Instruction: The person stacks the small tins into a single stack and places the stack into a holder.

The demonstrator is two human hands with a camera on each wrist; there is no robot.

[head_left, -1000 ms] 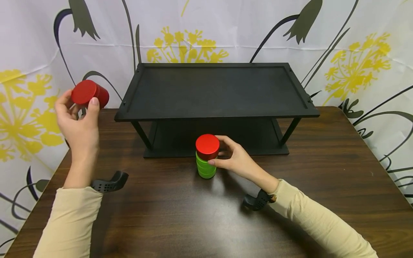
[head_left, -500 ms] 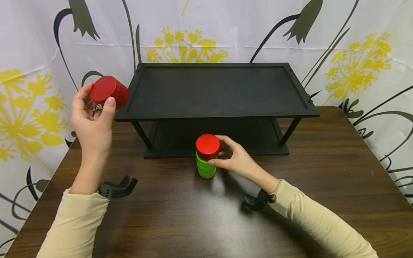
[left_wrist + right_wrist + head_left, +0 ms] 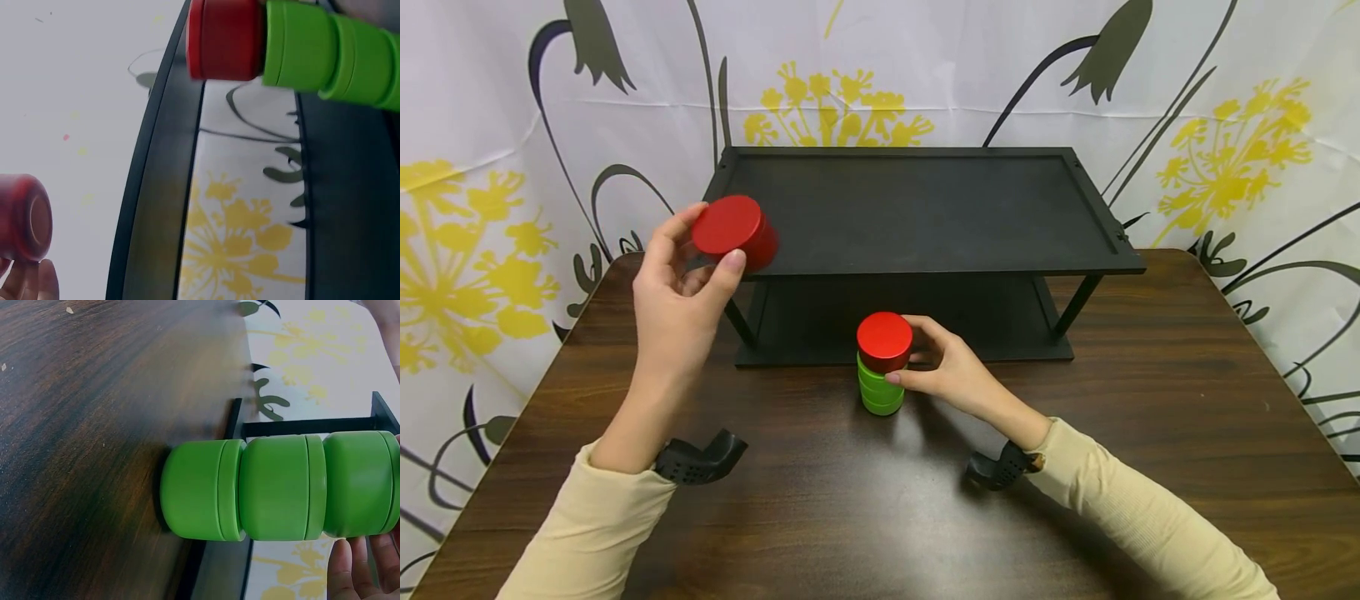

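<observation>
My left hand (image 3: 676, 325) holds a round red tin (image 3: 730, 227) raised and tilted, thumb on the near side, in front of the shelf's left end. In the left wrist view this held tin (image 3: 19, 215) shows at the left edge. A stack stands upright on the table in the middle: three green tins (image 3: 200, 490), with another red tin (image 3: 883, 335) on top. My right hand (image 3: 953, 373) grips the upper stack from the right, thumb near the joint between red and green. The left wrist view shows the stack's red top (image 3: 225, 40) and green tins (image 3: 303, 44) sideways.
A black two-tier shelf (image 3: 910, 208) stands behind the stack, its lower board (image 3: 805, 321) close to the green tins. The dark wooden table (image 3: 880, 517) extends in front and to the right. A flowered cloth (image 3: 955, 67) hangs behind.
My left hand has moved right with the red tin, from beside the shelf to in front of its left corner. The right hand and the stack have stayed put.
</observation>
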